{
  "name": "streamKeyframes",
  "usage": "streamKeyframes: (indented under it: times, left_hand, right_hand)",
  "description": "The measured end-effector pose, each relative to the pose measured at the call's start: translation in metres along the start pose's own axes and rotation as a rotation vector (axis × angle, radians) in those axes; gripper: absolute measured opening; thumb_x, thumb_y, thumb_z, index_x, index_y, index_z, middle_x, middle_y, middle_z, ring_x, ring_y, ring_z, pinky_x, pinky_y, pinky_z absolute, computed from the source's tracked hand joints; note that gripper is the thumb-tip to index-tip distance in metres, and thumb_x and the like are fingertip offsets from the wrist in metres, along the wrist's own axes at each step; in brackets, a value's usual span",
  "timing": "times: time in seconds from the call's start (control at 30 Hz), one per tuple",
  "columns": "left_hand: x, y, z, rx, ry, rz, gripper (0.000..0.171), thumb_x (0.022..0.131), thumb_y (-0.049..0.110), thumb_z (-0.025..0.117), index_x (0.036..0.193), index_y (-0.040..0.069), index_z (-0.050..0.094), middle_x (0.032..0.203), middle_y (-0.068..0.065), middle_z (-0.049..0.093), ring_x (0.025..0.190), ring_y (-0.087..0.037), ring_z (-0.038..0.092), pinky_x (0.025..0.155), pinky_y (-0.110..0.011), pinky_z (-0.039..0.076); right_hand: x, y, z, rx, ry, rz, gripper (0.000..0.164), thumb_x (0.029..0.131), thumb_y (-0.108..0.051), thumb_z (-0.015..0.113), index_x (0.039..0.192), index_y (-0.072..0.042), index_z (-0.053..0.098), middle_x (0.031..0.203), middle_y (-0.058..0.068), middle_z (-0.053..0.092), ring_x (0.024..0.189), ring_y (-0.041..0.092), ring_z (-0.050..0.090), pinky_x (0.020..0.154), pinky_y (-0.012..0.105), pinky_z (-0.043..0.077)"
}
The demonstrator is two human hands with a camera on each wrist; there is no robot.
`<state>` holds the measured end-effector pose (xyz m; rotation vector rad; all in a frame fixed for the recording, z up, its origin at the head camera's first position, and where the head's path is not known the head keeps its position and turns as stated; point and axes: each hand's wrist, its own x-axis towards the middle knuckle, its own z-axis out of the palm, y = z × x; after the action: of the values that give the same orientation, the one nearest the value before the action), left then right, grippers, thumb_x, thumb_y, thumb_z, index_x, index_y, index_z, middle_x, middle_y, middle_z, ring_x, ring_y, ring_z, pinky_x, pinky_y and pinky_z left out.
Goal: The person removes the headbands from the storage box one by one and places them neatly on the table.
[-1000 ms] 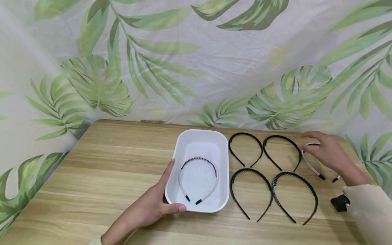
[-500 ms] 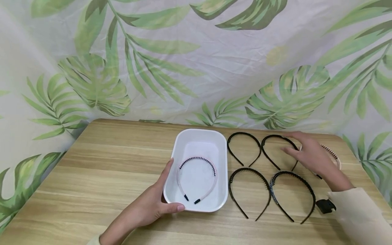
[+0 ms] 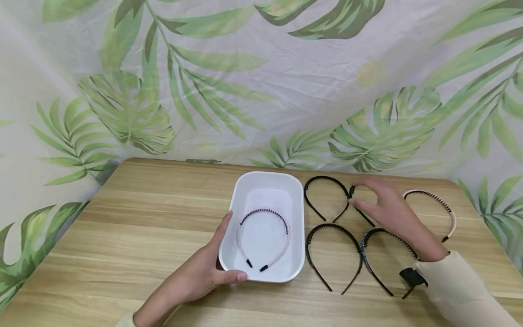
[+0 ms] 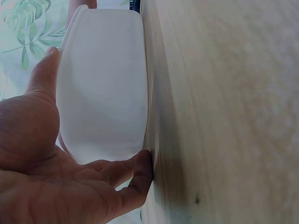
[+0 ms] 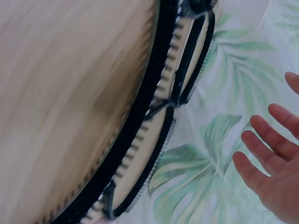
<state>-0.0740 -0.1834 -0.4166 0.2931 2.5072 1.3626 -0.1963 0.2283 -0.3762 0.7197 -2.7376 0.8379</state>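
My left hand [image 3: 200, 274] holds a white plastic box [image 3: 267, 178] at its near-left corner. The thumb lies on the near rim and the fingers lie along the outer side. Inside the box is a pale pink toothed headband [image 3: 265, 210]. My right hand [image 3: 388, 206] hovers over a black headband [image 3: 362, 215] in the back row, covering much of it; its fingers are spread and hold nothing. In the right wrist view, a black toothed headband [image 5: 140, 105] crosses in front, apart from the relaxed fingers.
Another black headband [image 3: 323, 177] lies at the back beside the box. Two more, a plain black one [image 3: 333, 225] and a speckled one [image 3: 363, 256], lie in the front row. A pale pink headband [image 3: 447, 206] lies far right. Leaf-printed cloth [image 3: 229, 91] hangs behind the wooden table [image 3: 143, 227].
My right hand has moved left, from above the pink headband at far right to above the back-row black headband, uncovering the pink one. My left hand and the box stay in place.
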Motion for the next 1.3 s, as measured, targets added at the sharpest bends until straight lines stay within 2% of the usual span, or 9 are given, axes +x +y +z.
streamKeyframes:
  times: [0.27, 0.63, 1.07, 1.3]
  left_hand:
    - [0.0, -0.001, 0.0, 0.0, -0.004, -0.004, 0.128, 0.082, 0.045, 0.089, 0.169, 0.032, -0.004, 0.175, -0.009, 0.02, 0.141, -0.025, 0.048, 0.113, -0.018, 0.035]
    - [0.0, 0.001, -0.001, 0.0, 0.001, 0.007, 0.128, 0.082, 0.044, 0.089, 0.17, 0.031, -0.004, 0.174, -0.01, 0.021, 0.14, -0.026, 0.049, 0.112, -0.018, 0.036]
    - [-0.001, 0.001, 0.0, 0.008, 0.002, -0.007, 0.128, 0.082, 0.043, 0.089, 0.169, 0.033, -0.004, 0.175, -0.01, 0.02, 0.14, -0.025, 0.049, 0.112, -0.019, 0.036]
    - [0.0, 0.001, 0.0, 0.006, 0.001, -0.001, 0.128, 0.083, 0.043, 0.089, 0.169, 0.032, -0.004, 0.175, -0.01, 0.02, 0.14, -0.025, 0.049, 0.113, -0.019, 0.035]
  right_hand:
    - [0.0, -0.019, 0.008, 0.008, -0.03, 0.013, 0.04, 0.095, -0.013, 0.077, 0.131, 0.0, 0.067, 0.137, 0.024, 0.065, 0.128, 0.047, 0.059, 0.102, 0.064, 0.048]
    - [0.002, -0.046, 0.02, 0.107, -0.057, -0.071, 0.039, 0.093, -0.006, 0.078, 0.129, 0.001, 0.067, 0.133, 0.022, 0.067, 0.127, 0.044, 0.061, 0.104, 0.061, 0.049]
    - [0.008, -0.073, 0.042, 0.171, -0.087, -0.164, 0.036, 0.093, -0.006, 0.078, 0.127, 0.001, 0.068, 0.127, 0.014, 0.07, 0.12, 0.031, 0.065, 0.092, 0.049, 0.056]
    - [0.013, -0.091, 0.049, 0.2, -0.095, -0.164, 0.035, 0.093, -0.007, 0.078, 0.127, -0.002, 0.07, 0.124, 0.011, 0.072, 0.114, 0.027, 0.068, 0.093, 0.047, 0.057]
